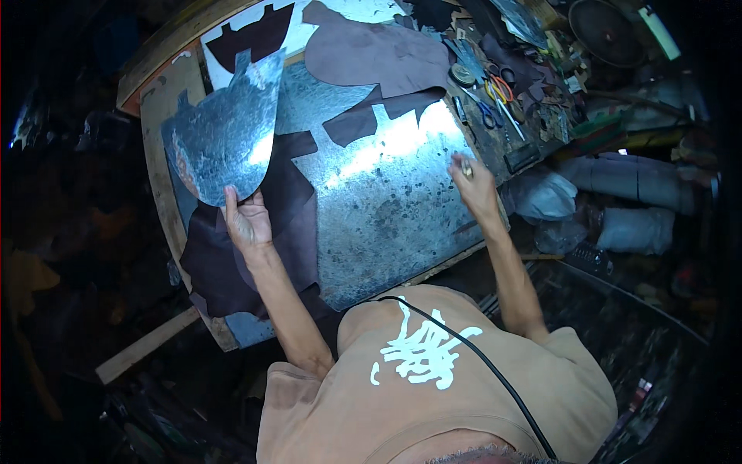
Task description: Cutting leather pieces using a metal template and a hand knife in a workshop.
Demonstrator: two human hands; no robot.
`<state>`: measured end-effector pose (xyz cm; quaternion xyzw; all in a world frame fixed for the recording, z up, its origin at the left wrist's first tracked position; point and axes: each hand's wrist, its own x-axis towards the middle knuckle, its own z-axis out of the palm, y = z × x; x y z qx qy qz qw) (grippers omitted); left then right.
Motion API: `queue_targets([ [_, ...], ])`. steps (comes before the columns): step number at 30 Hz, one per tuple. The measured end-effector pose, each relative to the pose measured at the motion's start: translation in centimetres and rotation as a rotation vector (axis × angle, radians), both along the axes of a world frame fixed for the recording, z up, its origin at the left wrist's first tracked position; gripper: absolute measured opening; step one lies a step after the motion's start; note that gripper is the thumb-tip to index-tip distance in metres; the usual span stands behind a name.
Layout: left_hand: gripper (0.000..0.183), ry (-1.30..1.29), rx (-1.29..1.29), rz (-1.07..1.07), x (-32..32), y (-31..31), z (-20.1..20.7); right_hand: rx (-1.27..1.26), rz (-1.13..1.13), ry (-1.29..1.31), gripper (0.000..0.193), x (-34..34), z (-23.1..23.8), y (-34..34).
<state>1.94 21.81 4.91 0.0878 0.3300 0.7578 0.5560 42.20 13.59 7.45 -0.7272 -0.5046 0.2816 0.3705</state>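
My left hand grips the rounded lower edge of a shiny sheet-metal template, thumb on top. The template has two tabs at its upper edge and is raised over the left part of the table. Under it and beside my left forearm lies dark brown leather. My right hand is closed near the right edge of a spotted metal sheet. A small brass-coloured end shows between its fingers; the rest of that item is hidden.
More leather lies at the back: a large mauve piece and a dark cut panel. At the right are blue-handled scissors, orange-handled scissors, a round tin and leather scraps. Plastic-wrapped rolls lie beyond the table.
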Motion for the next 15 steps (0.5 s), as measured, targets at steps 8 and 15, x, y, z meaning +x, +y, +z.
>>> queue_targets([
  [8,0.034,-0.032,-0.243,0.076,-1.5,-1.9,-3.5,0.091,0.436,-0.653,0.039,-0.4,-2.8,16.7],
  [15,0.063,-0.087,-0.435,0.158,-2.0,-6.8,-4.3,0.014,0.557,-0.808,0.039,-4.6,-7.3,26.0],
])
